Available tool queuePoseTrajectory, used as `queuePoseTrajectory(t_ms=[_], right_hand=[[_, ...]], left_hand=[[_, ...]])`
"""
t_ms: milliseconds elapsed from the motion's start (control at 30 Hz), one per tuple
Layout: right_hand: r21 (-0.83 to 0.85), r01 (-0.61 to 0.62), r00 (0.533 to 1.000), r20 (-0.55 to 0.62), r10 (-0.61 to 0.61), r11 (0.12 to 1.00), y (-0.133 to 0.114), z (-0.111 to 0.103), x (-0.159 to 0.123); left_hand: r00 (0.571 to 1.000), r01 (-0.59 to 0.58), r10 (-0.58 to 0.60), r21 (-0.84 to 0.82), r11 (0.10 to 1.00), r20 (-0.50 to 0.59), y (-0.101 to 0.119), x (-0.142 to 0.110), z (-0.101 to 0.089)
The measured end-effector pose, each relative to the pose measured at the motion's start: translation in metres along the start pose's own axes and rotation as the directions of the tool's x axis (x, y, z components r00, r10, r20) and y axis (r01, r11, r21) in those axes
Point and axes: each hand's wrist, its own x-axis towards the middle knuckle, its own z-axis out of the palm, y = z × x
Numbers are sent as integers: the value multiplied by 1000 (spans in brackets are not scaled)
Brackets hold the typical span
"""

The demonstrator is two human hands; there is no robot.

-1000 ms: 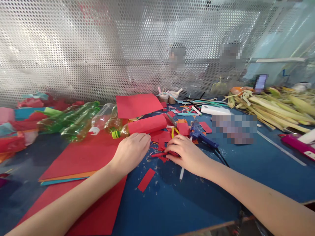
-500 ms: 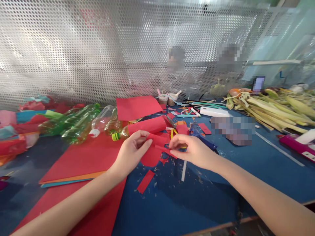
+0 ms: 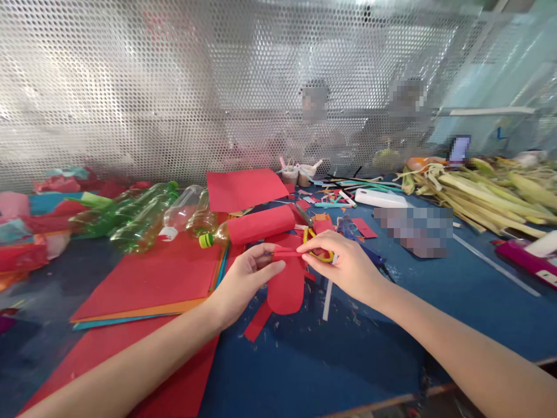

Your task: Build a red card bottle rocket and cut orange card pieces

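Red paper [image 3: 286,293] hangs lower over the blue worktop [image 3: 331,371] than half a second ago, its bottom end rounded, left hand [image 3: 244,278] and right hand [image 3: 343,261] both pinching along its top.

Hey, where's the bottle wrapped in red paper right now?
In the head view, the red-wrapped bottle lies slightly left of center, just beyond the left hand, with a large red sheet behind it.

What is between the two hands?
Red paper with a rounded end, held by the left hand and the right hand, as the head view shows.
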Motion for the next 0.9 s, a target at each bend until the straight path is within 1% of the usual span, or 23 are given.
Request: queuePoseTrajectory(t_ms=[233,300,333,367,433,500,533,667,733,800,900], right_hand=[[42,14,1000,-14,-14,999,-2,1,-2],[86,11,999,-34,-8,996,-3,2,-2],[137,-7,999,-31,12,991,-3,2,-2],[203,-40,999,-8,43,978,-3,2,-2],[337,-131,991,78,111,932,-2,3,-1],[413,-206,976,156,154,887,-1,4,-1],[425,-227,971,170,170,876,-1,5,-1],[410,-260,965,144,219,874,1,6,-2],[386,-251,968,130,216,888,1,5,-2],[365,-222,974,120,191,904,1,4,-2],[332,-170,984,104,143,928,-1,3,-1]], left_hand=[[996,-6,8,27,1000,-93,0,-3,4],[994,-25,29,38,999,-102,-1,-4,5],[994,-36,41,46,998,-106,-1,-5,5],[993,-48,54,54,997,-110,-1,-5,5],[990,-74,81,67,995,-119,-1,-6,4],[987,-98,107,77,992,-121,0,-7,4],[986,-108,117,81,991,-116,0,-7,3],[992,-107,113,93,990,-62,2,-5,2],[992,-110,116,121,987,-44,2,-4,2],[988,-140,149,176,974,-38,2,-3,2],[969,-228,246,278,933,-30,0,-4,1]])
